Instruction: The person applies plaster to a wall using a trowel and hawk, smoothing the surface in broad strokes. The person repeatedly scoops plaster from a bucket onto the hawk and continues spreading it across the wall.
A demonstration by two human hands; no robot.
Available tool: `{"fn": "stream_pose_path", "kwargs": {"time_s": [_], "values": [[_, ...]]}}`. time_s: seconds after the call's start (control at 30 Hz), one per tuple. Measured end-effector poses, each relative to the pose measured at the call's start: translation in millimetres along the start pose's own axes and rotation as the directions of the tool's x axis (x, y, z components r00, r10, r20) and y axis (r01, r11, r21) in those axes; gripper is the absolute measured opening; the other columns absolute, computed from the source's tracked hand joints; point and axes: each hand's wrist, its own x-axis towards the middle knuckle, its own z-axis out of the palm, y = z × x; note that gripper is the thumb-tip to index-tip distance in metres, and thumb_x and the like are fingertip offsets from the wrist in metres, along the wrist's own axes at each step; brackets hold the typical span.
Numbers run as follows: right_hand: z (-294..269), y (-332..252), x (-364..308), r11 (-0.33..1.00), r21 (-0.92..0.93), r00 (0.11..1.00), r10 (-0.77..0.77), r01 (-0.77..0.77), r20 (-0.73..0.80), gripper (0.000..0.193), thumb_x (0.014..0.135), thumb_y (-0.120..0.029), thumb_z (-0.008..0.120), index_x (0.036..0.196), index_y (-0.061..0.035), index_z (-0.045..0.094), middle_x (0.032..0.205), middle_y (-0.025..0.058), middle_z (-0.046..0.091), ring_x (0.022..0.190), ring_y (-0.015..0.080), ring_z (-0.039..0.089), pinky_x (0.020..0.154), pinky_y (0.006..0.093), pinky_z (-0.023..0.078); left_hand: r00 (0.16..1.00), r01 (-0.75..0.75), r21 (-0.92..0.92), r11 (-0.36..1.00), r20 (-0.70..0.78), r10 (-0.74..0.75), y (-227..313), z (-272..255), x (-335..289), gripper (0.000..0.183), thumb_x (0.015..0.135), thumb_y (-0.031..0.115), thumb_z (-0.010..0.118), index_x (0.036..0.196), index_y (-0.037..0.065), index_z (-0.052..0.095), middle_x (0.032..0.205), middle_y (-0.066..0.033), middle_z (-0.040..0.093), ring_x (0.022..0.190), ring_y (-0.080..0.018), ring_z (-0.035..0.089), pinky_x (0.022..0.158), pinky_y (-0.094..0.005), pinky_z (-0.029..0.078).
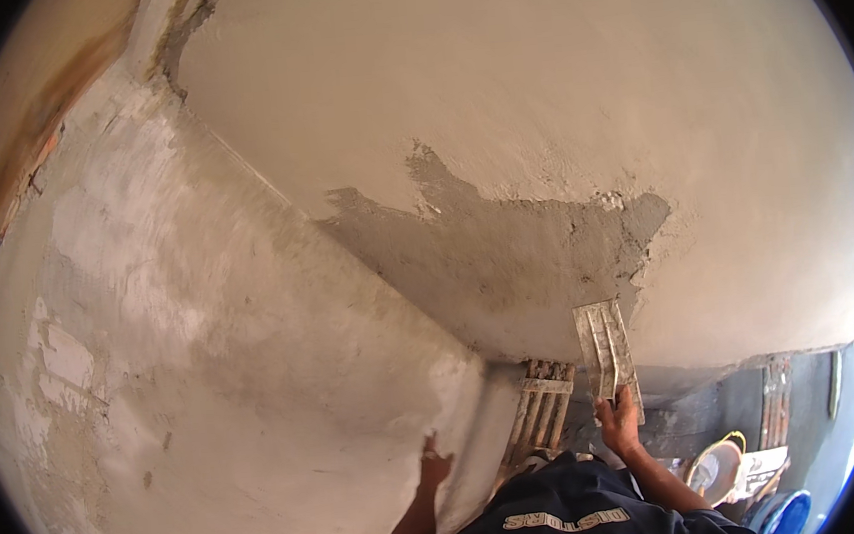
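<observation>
Both hands were raised from the dark shirt [555, 485] below: the right hand [618, 425] had its fingers closed around the lower end of a ridged trowel [606, 348], while the left hand [436, 461] was partly open, a finger and the thumb spread, with nothing in it that I could see. That left hand stood in front of the pale side wall [216, 384] – touching or just short of it, I couldn't tell. The trowel, long, flat and smeared, pointed upward by the bottom of a darker, rougher patch [516, 250] in the smooth plaster [572, 65]; contact there was unclear too. Lower down, just left of the trowel, were some wooden slats [538, 409], and off to the right sat a yellow-rimmed bucket [716, 470] – with a blue tub [783, 518] near it.
</observation>
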Motion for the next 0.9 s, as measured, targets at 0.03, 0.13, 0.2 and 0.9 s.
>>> {"fn": "stream_pose_path", "kwargs": {"time_s": [0.03, 0.13, 0.2, 0.9], "values": [[8, 0, 0, 1.000, 0.019, 0.999, -0.011, 0.010, 0.045, 0.016, 0.093, -0.006, 0.055, 0.107, -0.0011, 0.047, 0.079, 0.0047, 0.056, 0.067, 0.0110, 0.054, 0.058, 0.0274, 0.046, 0.976, -0.107, 0.026, 0.994, -0.186, 0.110, -15, -23, 6, 0.085, 0.080, 0.021, 0.072, 0.150, 0.009, 0.026, 0.154, -0.0269, 0.020, 0.141, -0.0411, 0.025, 0.115, -0.0453, 0.025], [30, -31, 13, 0.978, 0.190, 0.984, 0.056, -0.089, 0.169, 0.027, 0.093, -0.010, 0.057, 0.114, 0.0018, 0.047, 0.099, 0.0140, 0.062, 0.090, 0.0182, 0.058, 0.070, 0.0338, 0.050, 0.778, -0.180, 0.233, 0.956, -0.561, 0.283, 11, -127, 43, 0.075, 0.086, 0.023, 0.067, 0.149, 0.004, 0.029, 0.156, -0.0259, 0.018, 0.144, -0.0410, 0.019, 0.115, -0.0543, 0.020], [57, -72, 24, 0.953, 0.265, 0.959, 0.069, -0.145, 0.275, 0.027, 0.094, -0.012, 0.056, 0.115, 0.0019, 0.045, 0.093, 0.0107, 0.060, 0.083, 0.0166, 0.057, 0.065, 0.0323, 0.049, 0.565, -0.086, 0.470, 0.878, -0.703, 0.432, 28, -219, 52, 0.071, 0.089, 0.024, 0.063, 0.149, 0.006, 0.029, 0.157, -0.0221, 0.017, 0.146, -0.0397, 0.017, 0.115, -0.0567, 0.017], [496, -466, 274, 0.661, 0.097, 0.662, -0.749, 0.744, 0.030, 0.032, 0.099, -0.026, 0.053, 0.094, 0.0060, 0.049, 0.067, 0.0235, 0.058, 0.058, 0.0352, 0.061, 0.054, 0.0435, 0.046, 0.010, 0.486, 0.641, 0.594, -0.684, 0.729, 62, -484, 77, 0.051, 0.093, 0.041, 0.055, 0.135, 0.012, 0.050, 0.150, -0.0189, 0.034, 0.143, -0.0337, 0.028, 0.116, -0.0560, -0.005]]}}
